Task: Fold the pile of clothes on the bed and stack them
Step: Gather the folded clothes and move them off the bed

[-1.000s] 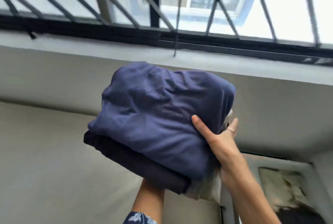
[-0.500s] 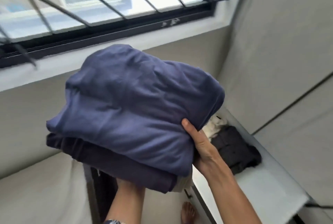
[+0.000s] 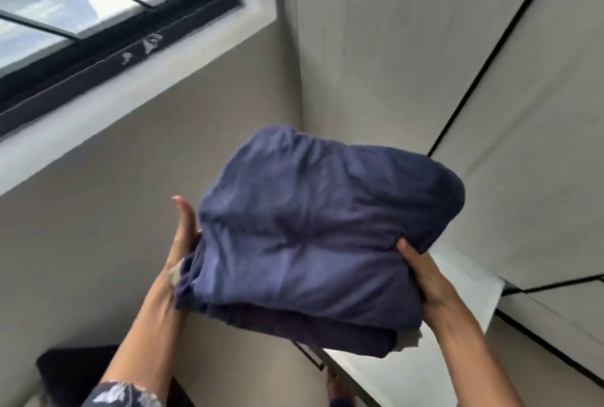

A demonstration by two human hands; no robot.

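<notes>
Since a moment ago the stack of folded clothes (image 3: 313,243) has swung rightward, toward the grey fabric wardrobe (image 3: 490,79), and the window (image 3: 98,7) has slid off to the left. Left hand (image 3: 183,243) presses flat against its side; right hand (image 3: 421,272) curls under the opposite edge, thumb on top. Folding looks finished; only setting the stack down seems left.

The top folded garment (image 3: 313,236) is plain slate blue; the one beneath it (image 3: 327,331) is darker navy. The sleeve (image 3: 121,395) at seven o'clock is navy with a white floral print. The window frame (image 3: 114,56) is black, the wall (image 3: 114,210) plain beige-grey.
</notes>
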